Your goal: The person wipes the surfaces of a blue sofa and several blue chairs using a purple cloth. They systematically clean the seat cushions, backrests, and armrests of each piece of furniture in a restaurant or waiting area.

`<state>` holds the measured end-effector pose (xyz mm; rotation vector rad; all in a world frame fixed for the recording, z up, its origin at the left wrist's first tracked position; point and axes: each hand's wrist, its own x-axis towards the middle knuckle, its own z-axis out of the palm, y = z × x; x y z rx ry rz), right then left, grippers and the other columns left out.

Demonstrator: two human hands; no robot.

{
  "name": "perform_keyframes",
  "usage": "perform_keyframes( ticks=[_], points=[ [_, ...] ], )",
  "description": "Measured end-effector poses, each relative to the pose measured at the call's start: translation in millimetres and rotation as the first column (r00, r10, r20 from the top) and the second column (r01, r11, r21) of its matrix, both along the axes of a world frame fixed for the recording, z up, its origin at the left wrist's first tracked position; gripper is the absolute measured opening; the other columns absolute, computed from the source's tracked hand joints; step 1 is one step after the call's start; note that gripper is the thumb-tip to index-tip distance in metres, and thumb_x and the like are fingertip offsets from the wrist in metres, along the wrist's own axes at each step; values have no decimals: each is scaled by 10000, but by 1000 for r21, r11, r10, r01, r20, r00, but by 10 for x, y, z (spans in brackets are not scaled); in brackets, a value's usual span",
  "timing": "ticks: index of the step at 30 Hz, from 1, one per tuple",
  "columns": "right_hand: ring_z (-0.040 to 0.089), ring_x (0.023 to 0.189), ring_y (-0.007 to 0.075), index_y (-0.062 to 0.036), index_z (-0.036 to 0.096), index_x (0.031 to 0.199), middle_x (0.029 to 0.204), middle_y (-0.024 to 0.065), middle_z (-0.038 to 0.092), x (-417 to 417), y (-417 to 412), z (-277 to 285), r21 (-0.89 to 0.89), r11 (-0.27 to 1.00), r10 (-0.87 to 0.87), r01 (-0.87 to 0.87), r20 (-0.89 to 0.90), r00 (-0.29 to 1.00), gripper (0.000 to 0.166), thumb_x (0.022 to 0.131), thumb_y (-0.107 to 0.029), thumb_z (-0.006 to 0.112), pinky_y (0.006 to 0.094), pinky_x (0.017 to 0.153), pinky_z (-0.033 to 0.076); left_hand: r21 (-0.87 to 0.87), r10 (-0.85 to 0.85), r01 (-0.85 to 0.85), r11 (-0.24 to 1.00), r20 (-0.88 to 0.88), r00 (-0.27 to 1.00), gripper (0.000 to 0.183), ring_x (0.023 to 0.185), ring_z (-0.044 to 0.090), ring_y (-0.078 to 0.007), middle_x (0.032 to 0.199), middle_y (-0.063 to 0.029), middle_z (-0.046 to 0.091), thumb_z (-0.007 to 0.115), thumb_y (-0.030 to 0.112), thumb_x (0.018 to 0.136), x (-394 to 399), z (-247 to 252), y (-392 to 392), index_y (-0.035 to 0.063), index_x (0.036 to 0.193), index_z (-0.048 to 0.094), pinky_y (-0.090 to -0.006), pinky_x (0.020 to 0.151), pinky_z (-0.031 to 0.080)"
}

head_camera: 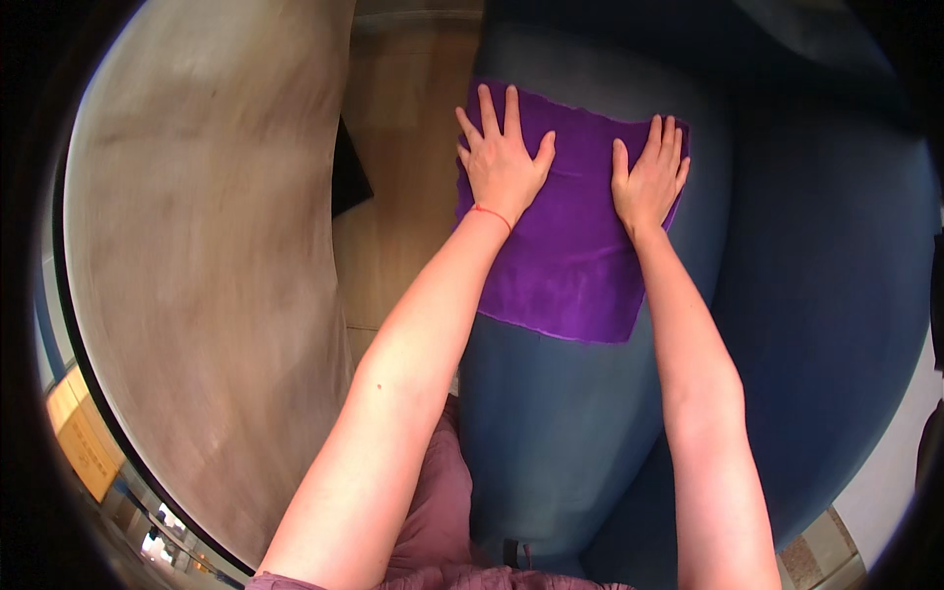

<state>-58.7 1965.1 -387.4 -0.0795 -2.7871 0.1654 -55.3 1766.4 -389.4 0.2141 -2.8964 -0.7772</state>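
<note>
A purple cloth lies spread over the seat of a dark blue sofa, with a few slight creases across it. Pressed flat on its upper left part is my left hand, fingers and thumb apart, a thin red cord around the wrist. My right hand rests palm down at the cloth's upper right corner, thumb held away from the fingers. Neither hand grips anything. The cloth's left edge reaches the front edge of the seat, and its lower edge runs unevenly across the cushion.
The sofa's blue backrest rises along the right. To the left stands a large brownish-grey surface with a dark rim. Between them runs a wooden floor with a black object on it. A yellow-brown box sits at far lower left.
</note>
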Motion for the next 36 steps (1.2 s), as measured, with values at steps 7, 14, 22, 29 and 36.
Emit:
perform_keyframes(
  ticks=[7,14,22,29,36],
  points=[
    [367,1456,281,-85,501,1442,1528,123,457,-99,36,129,47,995,89,-89,-3,996,672,952,-544,506,509,1208,220,-50,-38,35,998,-72,997,790,1464,205,-537,1616,-238,232,583,522,916,46,9,-59,111,1548,345,-668,1106,322],
    [448,1374,297,-82,591,1340,1407,120,553,-9,11,-12,-22,995,100,-101,-53,994,567,927,-471,583,501,1192,252,6,-5,6,1000,-63,998,757,1485,185,-504,1600,-251,254,594,474,915,82,-99,-36,93,1531,370,-634,1152,268],
    [448,1374,300,-84,589,1329,1400,124,550,-43,-28,-103,-74,992,100,-105,-66,993,561,916,-463,599,509,1189,252,-29,-7,7,1000,-22,1000,777,1495,160,-496,1603,-244,245,613,457,890,49,-142,-48,93,1533,374,-631,1155,260],
    [456,1364,304,-86,605,1311,1389,122,554,-51,-25,-193,-82,988,125,-134,-109,986,542,910,-451,607,513,1180,263,-27,-8,7,1000,-43,999,797,1494,167,-495,1608,-240,242,631,481,875,48,-228,-42,101,1530,381,-642,1149,255],
    [430,1394,324,-85,583,1369,1465,150,511,36,-58,-166,34,999,35,-32,-96,995,588,941,-486,551,547,1165,279,90,-67,74,993,-79,995,805,1506,166,-466,1635,-201,235,620,568,894,50,-199,-130,142,1537,390,-613,1173,248]
  ],
)
